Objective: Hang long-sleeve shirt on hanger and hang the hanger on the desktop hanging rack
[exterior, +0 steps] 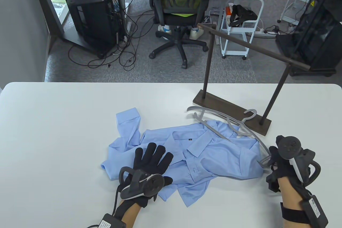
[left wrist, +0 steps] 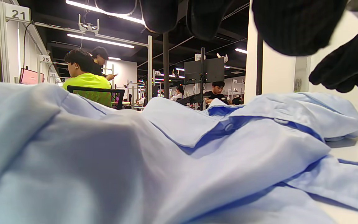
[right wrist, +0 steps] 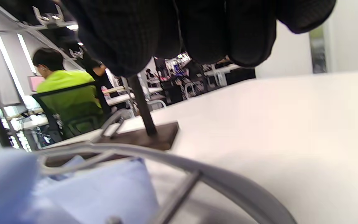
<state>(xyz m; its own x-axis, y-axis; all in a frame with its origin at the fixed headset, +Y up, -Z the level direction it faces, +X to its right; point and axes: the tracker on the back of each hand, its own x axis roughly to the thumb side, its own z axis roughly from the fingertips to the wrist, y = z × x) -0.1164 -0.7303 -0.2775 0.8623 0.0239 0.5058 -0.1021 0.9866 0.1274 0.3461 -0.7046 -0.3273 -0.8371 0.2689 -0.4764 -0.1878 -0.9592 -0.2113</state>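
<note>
A light-blue long-sleeve shirt (exterior: 213, 158) lies crumpled on the white table (exterior: 58, 121), collar up. My left hand (exterior: 153, 157) rests flat on its left part, fingers spread and straight. A grey hanger (exterior: 227, 129) lies across the shirt's upper right, its hook (exterior: 251, 113) by the rack's base. My right hand (exterior: 271, 158) curls its fingers round the hanger's right end at the shirt's edge. In the right wrist view the gloved fingers (right wrist: 197, 28) hang over the hanger's arm (right wrist: 228, 183) and the shirt (right wrist: 104, 189). The left wrist view shows the shirt (left wrist: 166, 149) close up.
The desktop rack stands at the table's back right: a dark brown base (exterior: 211, 99), two posts and a slanting bar (exterior: 253, 47). Behind the table are an office chair (exterior: 181, 6), a black cabinet (exterior: 90, 11) and a white cart (exterior: 240, 30). People sit in the background.
</note>
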